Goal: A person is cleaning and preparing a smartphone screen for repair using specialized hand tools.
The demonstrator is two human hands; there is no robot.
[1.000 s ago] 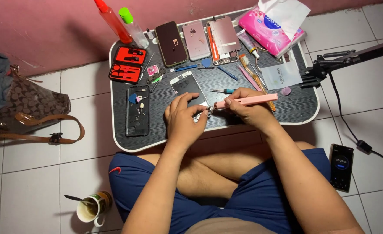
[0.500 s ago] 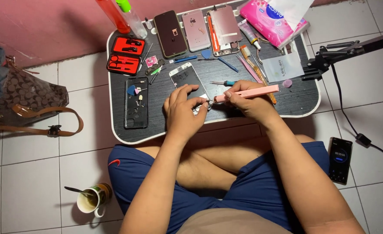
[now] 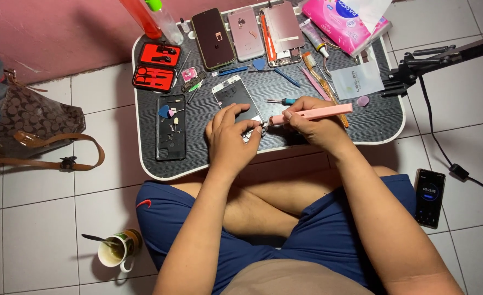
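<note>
**Small part worked at the front edge of a lap table**

At the near edge of the dark, ridged lap table (image 3: 372,123), a small metallic part (image 3: 254,132) sat pinched in the fingertips of the left hand (image 3: 230,139), which was curled narrowly around it. What the part was could not be told; it was too small. The tip of a slim pink pen-shaped tool (image 3: 312,113) met the part from the right, and the right hand (image 3: 315,123) gripped that tool like a pencil, fingers closed on its barrel.

Going left to right: a brown patterned handbag (image 3: 28,123) lay on the white tiles, and a white mug with a spoon (image 3: 116,250) stood near the person's knee. On the table's left side lay an open red tool case (image 3: 156,68) and a black phone back (image 3: 170,134) holding small picks. A white-framed phone screen (image 3: 236,95) lay just behind the left hand, partly covered by its fingers. Farther back were a dark phone (image 3: 213,37) and a pink phone shell (image 3: 247,33). A pink tissue pack (image 3: 345,22) sat at the right rear corner. A black phone with a lit screen (image 3: 430,196) lay on the floor at right.

Both forearms reached forward over crossed legs, wrists resting at the table edge.
</note>
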